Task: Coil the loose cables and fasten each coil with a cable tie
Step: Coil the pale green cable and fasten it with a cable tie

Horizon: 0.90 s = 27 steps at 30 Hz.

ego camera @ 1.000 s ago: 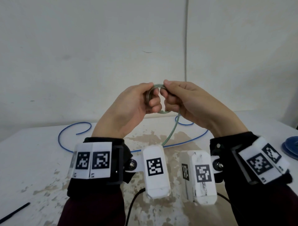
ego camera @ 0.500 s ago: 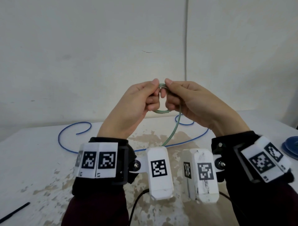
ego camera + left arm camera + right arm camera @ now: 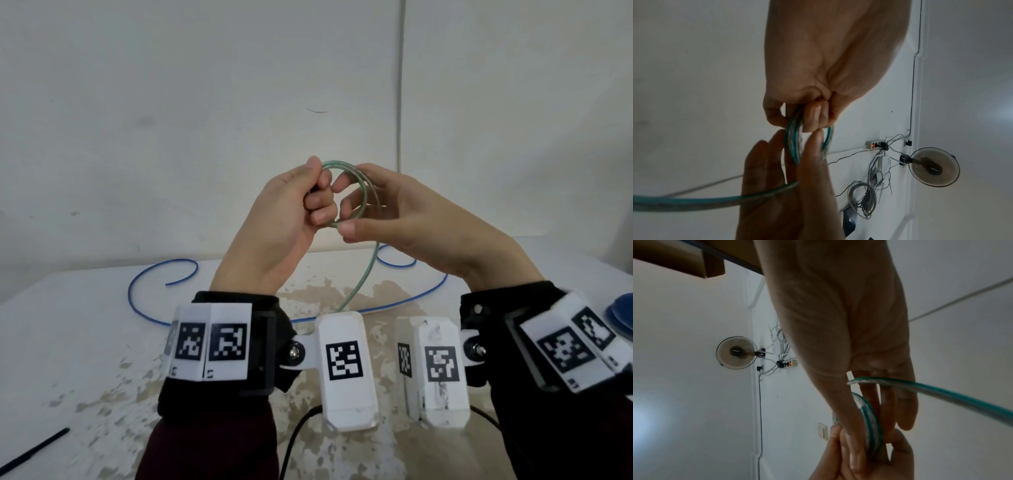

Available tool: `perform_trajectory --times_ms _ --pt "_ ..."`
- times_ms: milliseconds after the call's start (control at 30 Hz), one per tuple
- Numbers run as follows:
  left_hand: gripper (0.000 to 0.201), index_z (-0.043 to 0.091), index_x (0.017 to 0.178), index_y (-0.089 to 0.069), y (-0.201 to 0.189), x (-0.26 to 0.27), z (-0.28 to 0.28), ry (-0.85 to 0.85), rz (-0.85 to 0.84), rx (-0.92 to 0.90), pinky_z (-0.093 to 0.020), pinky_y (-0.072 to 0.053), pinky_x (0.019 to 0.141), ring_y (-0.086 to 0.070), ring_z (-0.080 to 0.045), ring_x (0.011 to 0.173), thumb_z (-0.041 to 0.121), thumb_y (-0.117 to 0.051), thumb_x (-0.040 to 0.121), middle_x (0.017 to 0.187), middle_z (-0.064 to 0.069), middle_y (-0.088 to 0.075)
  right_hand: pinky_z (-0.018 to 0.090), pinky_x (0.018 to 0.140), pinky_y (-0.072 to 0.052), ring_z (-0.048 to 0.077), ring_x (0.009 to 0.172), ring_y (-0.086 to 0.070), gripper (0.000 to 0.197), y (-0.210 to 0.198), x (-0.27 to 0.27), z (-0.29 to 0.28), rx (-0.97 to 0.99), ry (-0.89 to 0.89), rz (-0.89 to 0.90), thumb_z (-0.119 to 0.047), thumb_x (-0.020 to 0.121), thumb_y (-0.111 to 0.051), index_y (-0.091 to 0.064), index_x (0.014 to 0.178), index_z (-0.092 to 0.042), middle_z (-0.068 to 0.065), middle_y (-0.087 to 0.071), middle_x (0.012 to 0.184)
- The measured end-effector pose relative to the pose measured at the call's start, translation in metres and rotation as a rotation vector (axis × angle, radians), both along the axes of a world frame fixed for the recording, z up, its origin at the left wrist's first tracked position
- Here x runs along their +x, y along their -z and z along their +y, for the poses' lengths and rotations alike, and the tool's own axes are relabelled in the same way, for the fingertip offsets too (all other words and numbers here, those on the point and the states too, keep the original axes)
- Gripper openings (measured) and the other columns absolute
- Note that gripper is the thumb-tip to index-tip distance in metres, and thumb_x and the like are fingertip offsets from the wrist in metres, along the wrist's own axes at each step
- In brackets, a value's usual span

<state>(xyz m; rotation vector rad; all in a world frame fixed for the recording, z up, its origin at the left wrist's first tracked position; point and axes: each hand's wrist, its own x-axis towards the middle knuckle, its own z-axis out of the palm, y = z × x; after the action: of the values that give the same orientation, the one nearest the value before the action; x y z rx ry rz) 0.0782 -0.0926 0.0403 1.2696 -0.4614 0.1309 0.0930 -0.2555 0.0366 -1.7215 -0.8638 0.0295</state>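
Observation:
A clear green-tinted cable [image 3: 363, 192] is wound into a small coil held up in front of the wall. My left hand [image 3: 315, 192] grips the coil's left side, thumb on top and fingers curled [image 3: 813, 116]. My right hand [image 3: 346, 209] sits at the coil's right side with its fingers spread and nearly straight behind the loop, thumb at the loop's lower edge. The cable's tail [image 3: 356, 284] hangs down to the table. In the right wrist view the tail [image 3: 941, 392] crosses my straight fingers [image 3: 906, 402]. A loose blue cable [image 3: 137, 301] lies on the table.
The stained white table [image 3: 68, 342] stands against a white wall. A thin black cable tie [image 3: 34, 346] lies at the front left. A blue round object [image 3: 621, 308] sits at the right edge. Black leads run from the wrist cameras toward me.
My right hand has let go of its pinch and spread its fingers, and the loop now stands wider. The left hand keeps its grip and has risen a little.

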Motion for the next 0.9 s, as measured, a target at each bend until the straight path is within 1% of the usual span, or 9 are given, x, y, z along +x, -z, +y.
perform_trajectory --times_ms 100,267,400,467,567,633,667,767,900 --pt "0.035 0.013 0.072 -0.04 0.001 0.001 0.0 0.004 0.024 0.002 -0.022 -0.029 0.058 -0.028 -0.009 0.05 0.023 -0.03 0.104 0.056 0.006 -0.03 0.034 0.086 -0.05 0.018 0.08 -0.058 0.033 0.0 0.001 0.001 -0.031 0.088 -0.087 -0.006 0.083 -0.071 -0.057 0.112 -0.012 0.002 -0.057 0.086" --pt "0.035 0.012 0.072 -0.041 0.002 0.002 0.004 0.041 0.043 -0.01 -0.025 -0.03 0.064 -0.032 -0.009 0.048 0.024 -0.031 0.104 0.054 0.006 -0.031 0.031 0.082 -0.056 0.021 0.079 -0.062 0.024 0.001 0.0 0.005 0.01 0.078 -0.075 -0.003 0.085 -0.067 -0.058 0.107 -0.008 0.008 -0.058 0.079" --pt "0.035 0.012 0.074 -0.045 0.002 0.002 0.007 0.038 0.044 0.007 -0.024 -0.033 0.064 -0.034 -0.01 0.05 0.025 -0.033 0.104 0.054 0.006 -0.033 0.026 0.069 -0.056 0.015 0.064 -0.063 0.016 -0.001 -0.001 0.005 0.052 0.086 -0.072 -0.003 0.085 -0.066 -0.06 0.099 -0.004 0.003 -0.061 0.07" --pt "0.035 0.011 0.075 -0.045 0.002 0.002 0.007 0.038 0.046 -0.008 -0.024 -0.033 0.065 -0.033 -0.01 0.051 0.025 -0.032 0.104 0.053 0.006 -0.032 0.025 0.067 -0.054 0.014 0.06 -0.062 0.012 0.0 0.0 0.005 0.07 0.087 -0.061 -0.004 0.086 -0.065 -0.06 0.097 -0.003 0.002 -0.063 0.069" --pt "0.035 0.011 0.074 -0.045 0.0 0.001 0.004 0.042 0.054 -0.1 -0.026 -0.032 0.072 -0.031 -0.009 0.049 0.023 -0.03 0.104 0.055 0.004 -0.028 0.026 0.068 -0.054 0.015 0.071 -0.064 0.01 0.001 0.0 0.008 0.079 0.07 -0.029 -0.014 0.095 -0.055 -0.061 0.096 -0.005 0.003 -0.065 0.077" --pt "0.036 0.011 0.074 -0.044 -0.001 0.001 0.003 0.024 0.049 -0.144 -0.025 -0.033 0.072 -0.03 -0.01 0.051 0.022 -0.028 0.105 0.057 0.003 -0.027 0.028 0.069 -0.054 0.017 0.081 -0.065 0.03 0.0 0.002 0.011 0.19 0.031 0.1 -0.023 0.102 -0.04 -0.063 0.09 -0.008 0.004 -0.066 0.081" --pt "0.036 0.011 0.074 -0.044 -0.002 0.001 0.003 0.02 0.047 -0.163 -0.027 -0.033 0.075 -0.03 -0.011 0.052 0.021 -0.028 0.105 0.057 0.003 -0.028 0.027 0.07 -0.055 0.016 0.083 -0.066 0.036 0.0 0.002 0.012 0.259 0.001 0.171 -0.025 0.103 -0.035 -0.063 0.087 -0.008 0.004 -0.068 0.081" --pt "0.036 0.011 0.073 -0.044 -0.003 0.0 0.002 0.03 0.059 -0.228 -0.032 -0.031 0.088 -0.034 -0.012 0.052 0.019 -0.027 0.104 0.056 0.003 -0.03 0.021 0.073 -0.053 0.009 0.081 -0.065 0.037 0.001 0.004 0.016 0.35 -0.047 0.265 -0.024 0.103 -0.033 -0.061 0.08 -0.013 -0.001 -0.068 0.079" --pt "0.033 0.011 0.071 -0.041 -0.004 -0.003 0.002 0.056 0.045 -0.198 -0.03 -0.037 0.084 -0.035 -0.013 0.048 0.015 -0.026 0.101 0.056 0.001 -0.029 0.021 0.075 -0.048 0.016 0.091 -0.055 0.036 0.004 0.007 0.019 0.372 -0.061 0.275 -0.028 0.103 -0.031 -0.048 0.072 -0.018 0.013 -0.055 0.093"
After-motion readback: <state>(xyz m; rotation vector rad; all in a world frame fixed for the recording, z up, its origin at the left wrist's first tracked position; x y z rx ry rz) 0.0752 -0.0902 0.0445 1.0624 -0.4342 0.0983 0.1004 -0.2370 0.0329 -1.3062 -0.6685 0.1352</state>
